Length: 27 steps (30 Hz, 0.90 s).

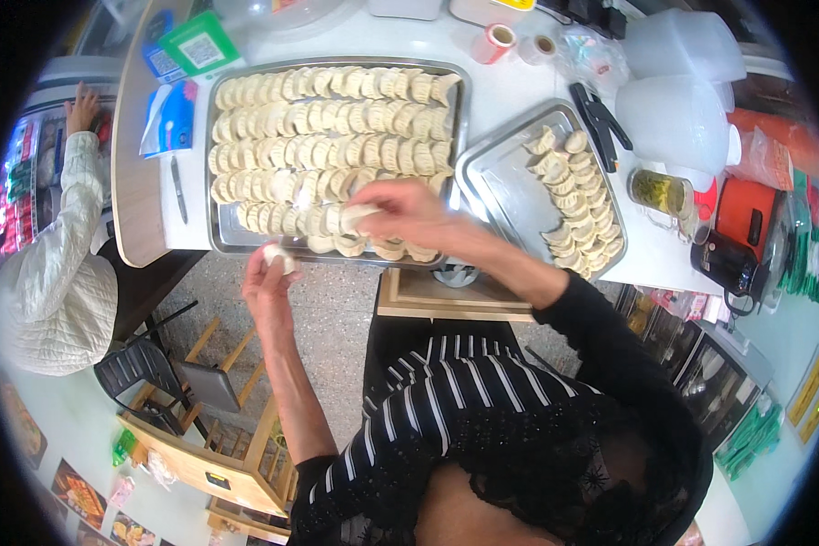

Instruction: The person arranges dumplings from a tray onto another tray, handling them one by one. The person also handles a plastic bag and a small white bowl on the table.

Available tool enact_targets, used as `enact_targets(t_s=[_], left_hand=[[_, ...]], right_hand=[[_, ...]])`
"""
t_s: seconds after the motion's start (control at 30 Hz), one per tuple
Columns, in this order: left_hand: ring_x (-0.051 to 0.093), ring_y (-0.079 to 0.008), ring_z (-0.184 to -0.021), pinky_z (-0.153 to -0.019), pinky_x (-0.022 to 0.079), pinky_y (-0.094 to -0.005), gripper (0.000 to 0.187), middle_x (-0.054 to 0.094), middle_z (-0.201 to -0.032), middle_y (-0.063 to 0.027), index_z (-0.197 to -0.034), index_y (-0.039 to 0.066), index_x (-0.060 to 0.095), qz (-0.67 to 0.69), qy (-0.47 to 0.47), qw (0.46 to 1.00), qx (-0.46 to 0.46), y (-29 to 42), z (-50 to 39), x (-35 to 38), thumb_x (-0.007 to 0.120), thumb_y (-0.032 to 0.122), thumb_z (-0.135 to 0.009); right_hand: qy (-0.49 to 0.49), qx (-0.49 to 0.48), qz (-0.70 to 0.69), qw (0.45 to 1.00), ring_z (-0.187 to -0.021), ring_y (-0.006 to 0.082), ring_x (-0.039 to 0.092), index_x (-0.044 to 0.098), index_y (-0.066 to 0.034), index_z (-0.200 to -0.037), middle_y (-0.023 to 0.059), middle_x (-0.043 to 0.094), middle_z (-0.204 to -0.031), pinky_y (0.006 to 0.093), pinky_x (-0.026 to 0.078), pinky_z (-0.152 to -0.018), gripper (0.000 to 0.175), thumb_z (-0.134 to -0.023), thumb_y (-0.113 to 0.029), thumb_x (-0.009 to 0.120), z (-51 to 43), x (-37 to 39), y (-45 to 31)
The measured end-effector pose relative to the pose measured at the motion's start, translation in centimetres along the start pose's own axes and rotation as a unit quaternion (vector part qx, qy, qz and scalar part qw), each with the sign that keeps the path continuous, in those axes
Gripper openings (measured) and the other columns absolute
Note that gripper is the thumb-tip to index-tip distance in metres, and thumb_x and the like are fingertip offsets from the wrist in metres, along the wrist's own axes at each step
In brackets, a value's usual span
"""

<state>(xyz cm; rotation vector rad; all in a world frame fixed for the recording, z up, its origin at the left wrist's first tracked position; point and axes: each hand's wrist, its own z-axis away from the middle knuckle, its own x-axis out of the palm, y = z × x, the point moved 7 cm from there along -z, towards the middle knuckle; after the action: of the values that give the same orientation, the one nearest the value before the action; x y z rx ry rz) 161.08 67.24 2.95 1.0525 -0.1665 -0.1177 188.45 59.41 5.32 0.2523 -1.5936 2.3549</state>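
Rows of pleated dumplings (334,151) fill a large rectangular metal tray (465,109) on the white counter. Over the tray's near rows, my right hand (409,213) holds a dumpling (362,218) between thumb and fingers. My left hand (267,280), just off the tray's near edge, grips another dumpling (280,259). To the right, a smaller metal tray (498,170) lies at an angle with more dumplings (580,211) along its right side.
Tissue pack (170,119), pen (179,190) and green code stand (201,44) lie left. Black stapler (595,126), glass mug of greenish liquid (661,194) and plastic containers (672,123) stand right. A person in a light quilted jacket (54,273) is at far left. An open wooden drawer (450,310) juts below the counter.
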Motion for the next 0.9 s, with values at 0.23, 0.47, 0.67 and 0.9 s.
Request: enact_targets(t_s=[0.23, 0.47, 0.67, 0.9], left_hand=[[0.070, -0.0152, -0.097, -0.074, 0.062, -0.0266, 0.028, 0.072, -0.108, -0.0062, -0.125, 0.001, 0.068, -0.143, -0.181, 0.971, 0.059, -0.9, 3.3, 18.2, 0.062, -0.005, -0.098], [0.064, -0.0159, -0.075, -0.063, 0.050, -0.0302, 0.021, 0.071, -0.095, -0.0073, -0.109, 0.002, 0.072, -0.310, -0.216, 0.873, 0.309, -1.1, 6.1, 30.5, 0.068, -0.004, -0.089], [0.067, -0.0405, -0.080, -0.070, 0.053, -0.0447, 0.029, 0.068, -0.100, -0.0162, -0.106, 0.004, 0.069, -0.361, -0.188, 0.835, 0.370, -2.6, 6.4, 34.8, 0.065, -0.007, -0.079], [0.068, -0.0404, -0.082, -0.068, 0.056, -0.0490, 0.027, 0.064, -0.099, -0.0150, -0.102, 0.006, 0.068, -0.392, -0.108, 0.794, 0.453, -4.3, 6.0, 37.7, 0.066, -0.006, -0.078]], right_hand=[[0.177, -0.226, 0.513, 0.809, -0.079, 0.0330, 0.065, 0.071, -0.0032, -0.102, 0.0135, 0.065, -0.091, 0.0425, 0.052, -0.071, 0.020, -0.083, -0.004, 0.067, 8.1, -15.1, -4.6], [0.146, -0.237, 0.620, 0.734, -0.106, 0.0335, 0.062, 0.070, -0.0048, -0.107, 0.0111, 0.068, -0.108, 0.0476, 0.047, -0.090, 0.024, -0.083, -0.008, 0.065, 7.5, -18.8, -3.6], [0.180, -0.275, 0.604, 0.726, -0.110, 0.0308, 0.062, 0.070, -0.0074, -0.114, 0.0090, 0.068, -0.109, 0.0460, 0.044, -0.093, 0.031, -0.083, -0.008, 0.068, 7.5, -19.7, -4.4], [0.229, -0.313, 0.519, 0.762, -0.102, 0.0348, 0.063, 0.072, -0.0048, -0.106, 0.0131, 0.068, -0.103, 0.0470, 0.048, -0.086, 0.019, -0.088, -0.009, 0.067, 10.9, -21.6, -6.7]])
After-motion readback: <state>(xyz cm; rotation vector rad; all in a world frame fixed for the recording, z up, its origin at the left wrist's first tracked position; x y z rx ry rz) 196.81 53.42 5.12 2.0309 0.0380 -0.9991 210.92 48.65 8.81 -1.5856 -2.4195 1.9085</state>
